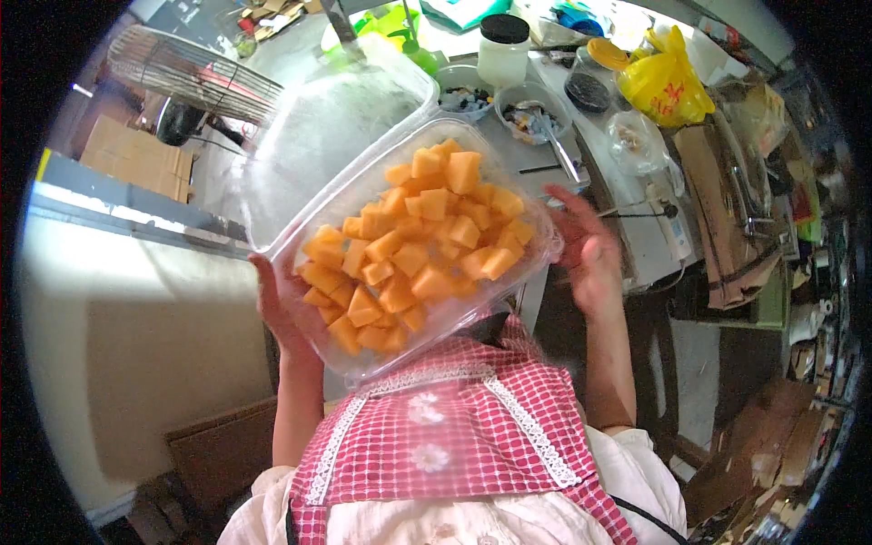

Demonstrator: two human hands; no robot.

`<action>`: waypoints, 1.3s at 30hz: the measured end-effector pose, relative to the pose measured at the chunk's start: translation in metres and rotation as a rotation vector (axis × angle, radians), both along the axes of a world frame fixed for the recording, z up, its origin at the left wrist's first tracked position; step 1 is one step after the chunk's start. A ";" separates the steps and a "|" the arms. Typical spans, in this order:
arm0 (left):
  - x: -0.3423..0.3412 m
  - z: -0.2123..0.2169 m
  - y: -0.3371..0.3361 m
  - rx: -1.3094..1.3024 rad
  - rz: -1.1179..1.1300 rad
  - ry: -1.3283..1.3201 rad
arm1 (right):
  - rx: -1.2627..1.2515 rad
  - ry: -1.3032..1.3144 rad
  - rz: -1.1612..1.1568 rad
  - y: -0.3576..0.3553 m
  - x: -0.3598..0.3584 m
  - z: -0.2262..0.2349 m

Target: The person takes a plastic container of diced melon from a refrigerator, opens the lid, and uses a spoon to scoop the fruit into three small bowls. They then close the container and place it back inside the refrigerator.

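A clear plastic clamshell box (350, 363) is held tilted in front of my chest, filled with orange melon chunks (409, 259). Its see-through lid (341, 136) stands folded back on the far left side. My left hand (286, 300) grips the box's left edge, thumb up along the side and fingers partly hidden beneath it. Beside the right corner is my right hand (586, 254), slightly blurred, fingers apart; whether a fingertip touches the box is unclear.
Beyond the box, a table holds two tubs (536, 113) of dark and pale pieces, one with a spoon, a black-lidded jar (502, 53) and a yellow plastic bag (668, 82). Cardboard (722, 218) leans at the right. A wire-caged heater or fan (191, 73) stands far left.
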State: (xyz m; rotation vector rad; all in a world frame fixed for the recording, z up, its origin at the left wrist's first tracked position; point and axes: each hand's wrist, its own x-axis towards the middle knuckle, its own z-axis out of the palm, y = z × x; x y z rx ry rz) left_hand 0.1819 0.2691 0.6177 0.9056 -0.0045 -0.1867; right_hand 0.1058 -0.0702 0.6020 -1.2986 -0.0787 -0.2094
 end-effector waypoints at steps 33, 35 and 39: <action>0.039 0.046 0.016 -0.082 0.056 0.106 | -0.680 -0.277 -0.553 -0.075 0.075 0.031; 0.040 0.053 0.014 -0.105 0.068 0.121 | -0.409 -0.062 -0.692 -0.074 0.077 0.041; 0.041 0.068 0.017 -0.080 0.062 0.150 | -0.039 0.049 -0.724 -0.079 0.079 0.072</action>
